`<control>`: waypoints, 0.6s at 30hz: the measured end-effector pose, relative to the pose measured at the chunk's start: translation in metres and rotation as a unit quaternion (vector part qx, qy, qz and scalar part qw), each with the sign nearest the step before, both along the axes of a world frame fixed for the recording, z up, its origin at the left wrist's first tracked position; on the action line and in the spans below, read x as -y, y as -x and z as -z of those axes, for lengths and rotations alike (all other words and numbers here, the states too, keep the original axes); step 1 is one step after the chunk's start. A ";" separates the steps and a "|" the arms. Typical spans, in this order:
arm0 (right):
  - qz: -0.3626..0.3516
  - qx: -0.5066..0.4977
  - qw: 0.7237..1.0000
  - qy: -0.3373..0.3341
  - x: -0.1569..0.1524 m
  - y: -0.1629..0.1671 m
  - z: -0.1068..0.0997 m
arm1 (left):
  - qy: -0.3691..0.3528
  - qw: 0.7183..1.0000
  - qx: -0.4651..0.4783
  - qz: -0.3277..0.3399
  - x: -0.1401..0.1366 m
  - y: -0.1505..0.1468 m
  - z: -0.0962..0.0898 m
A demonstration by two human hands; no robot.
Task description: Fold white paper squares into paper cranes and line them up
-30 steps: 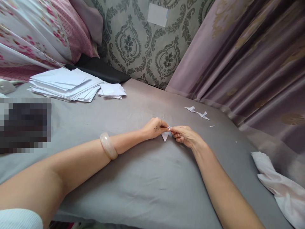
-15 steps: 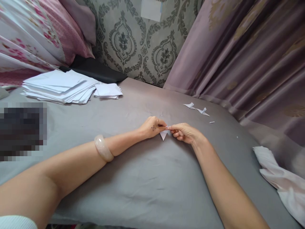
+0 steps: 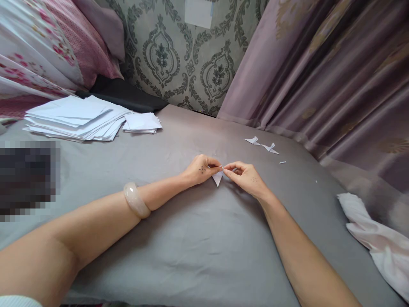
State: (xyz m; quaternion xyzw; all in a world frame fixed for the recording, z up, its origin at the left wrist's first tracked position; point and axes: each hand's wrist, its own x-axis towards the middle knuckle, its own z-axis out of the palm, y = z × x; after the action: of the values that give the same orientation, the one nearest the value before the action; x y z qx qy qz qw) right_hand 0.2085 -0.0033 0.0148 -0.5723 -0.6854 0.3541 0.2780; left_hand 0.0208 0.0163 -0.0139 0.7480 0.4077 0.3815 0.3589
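Observation:
A small piece of folded white paper (image 3: 217, 178) is pinched between the thumb and fingers of my left hand (image 3: 203, 169), with a pointed tip hanging below them. The fingertips of my right hand (image 3: 244, 177) meet the paper's upper edge, thumb and forefinger closed on it. Both hands are just above the grey sheet (image 3: 198, 247). Most of the paper's upper part is hidden behind my fingers. Two small folded paper shapes (image 3: 270, 148) with pointed ends lie beyond my right hand.
A large stack of white paper (image 3: 68, 117) and a smaller stack of paper squares (image 3: 142, 123) lie at the back left. A tiny paper scrap (image 3: 282, 162) lies to the right. Purple curtains (image 3: 306, 81) hang along the right side, above a bunched white cloth (image 3: 373, 234).
My right hand has turned at the wrist, its back now more upward and its fingers less curled. My left hand keeps its pinch on the paper. The whole view has shifted slightly.

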 end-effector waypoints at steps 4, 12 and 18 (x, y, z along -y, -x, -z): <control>0.003 0.011 1.000 -0.023 -0.003 0.002 0.006 | -0.002 1.000 -0.003 -0.003 0.000 0.000 0.000; -0.055 0.032 0.997 -0.052 -0.005 0.002 0.008 | -0.009 1.000 -0.009 0.000 0.002 -0.001 -0.001; -0.093 0.087 0.972 -0.200 -0.007 0.003 0.011 | -0.019 0.998 -0.048 -0.025 0.003 0.000 -0.003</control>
State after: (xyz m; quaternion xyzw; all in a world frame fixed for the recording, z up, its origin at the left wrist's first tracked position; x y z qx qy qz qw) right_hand 0.2059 0.0040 0.0033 -0.4679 -0.8140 0.1829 0.2915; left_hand 0.0207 0.0132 -0.0108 0.7617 0.4358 0.3619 0.3145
